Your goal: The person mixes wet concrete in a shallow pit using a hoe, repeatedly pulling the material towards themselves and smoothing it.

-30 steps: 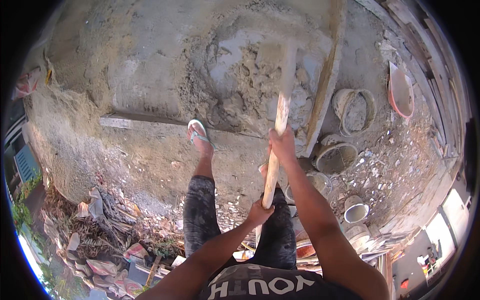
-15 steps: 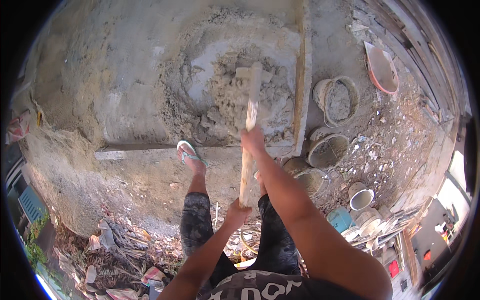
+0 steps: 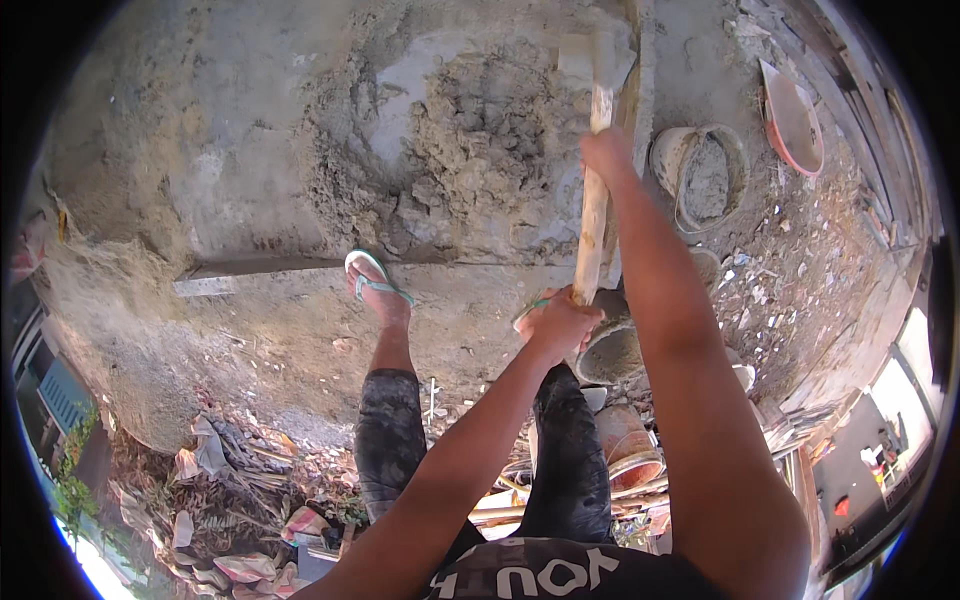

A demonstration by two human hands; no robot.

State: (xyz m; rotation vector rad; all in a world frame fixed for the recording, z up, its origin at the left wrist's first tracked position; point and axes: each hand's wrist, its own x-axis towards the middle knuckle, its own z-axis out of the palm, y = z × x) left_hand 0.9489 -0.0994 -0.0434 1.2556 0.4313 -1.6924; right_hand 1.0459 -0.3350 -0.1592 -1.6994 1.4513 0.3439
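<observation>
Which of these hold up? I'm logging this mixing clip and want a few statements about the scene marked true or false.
1. Both hands grip the wooden handle. True: the left hand holds its near end, the right hand higher up.
2. The person wears boots. False: a green flip-flop is on the foot.
3. A pile of wet mortar lies on the slab. True.
4. The bucket stands left of the mortar. False: it stands to the right.

The hoe (image 3: 592,190) has swung right, its blade now beyond the mortar pile (image 3: 470,140).
</observation>
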